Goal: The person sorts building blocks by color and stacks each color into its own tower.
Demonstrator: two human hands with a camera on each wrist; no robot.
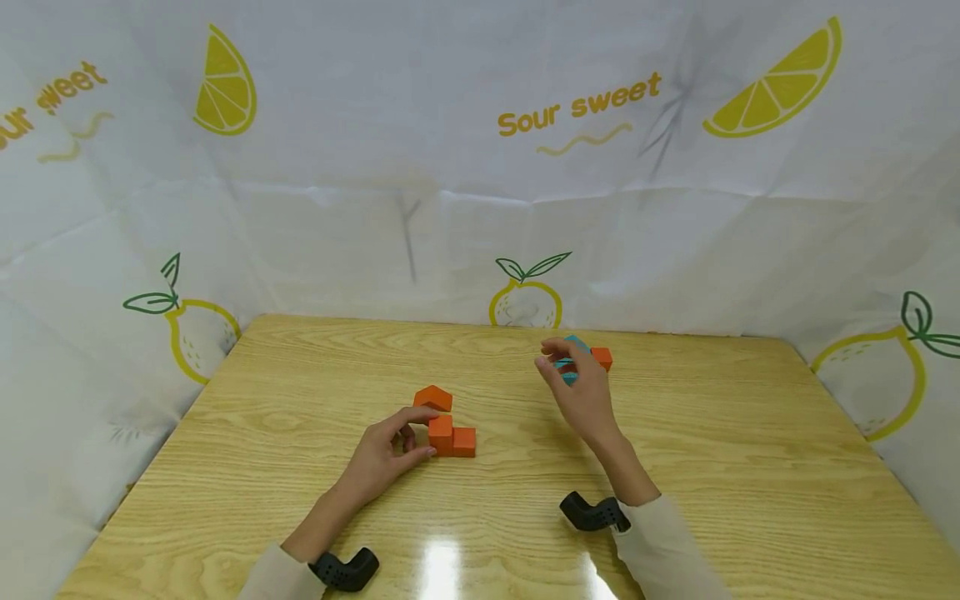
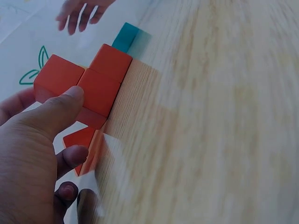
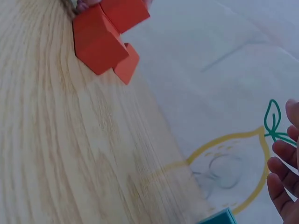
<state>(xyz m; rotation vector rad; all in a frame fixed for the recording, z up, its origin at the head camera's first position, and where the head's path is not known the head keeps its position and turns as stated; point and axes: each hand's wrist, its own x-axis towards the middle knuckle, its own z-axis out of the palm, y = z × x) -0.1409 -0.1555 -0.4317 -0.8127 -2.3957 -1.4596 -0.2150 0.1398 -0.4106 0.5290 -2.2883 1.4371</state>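
Note:
My left hand point(image 1: 375, 458) pinches a stacked orange cube point(image 1: 440, 431) between thumb and index finger, at the left middle of the table. Against its right side sits a lower orange cube point(image 1: 464, 442). Just behind them is an orange block with a peaked top point(image 1: 432, 397). Farther back, my right hand point(image 1: 588, 400) hovers near a blue block point(image 1: 571, 378), partly hiding it. Its fingers are loosely bent and hold nothing in the right wrist view. Another orange cube point(image 1: 602, 357) lies beyond that hand. The left wrist view shows the thumb point(image 2: 65, 105) against the orange cubes.
A light wooden table point(image 1: 300, 367) carries the blocks. A white cloth point(image 1: 337, 250) printed with lemons hangs behind it and at both sides. Each wrist wears a black device, one at the left point(image 1: 347, 570) and one at the right point(image 1: 592, 512).

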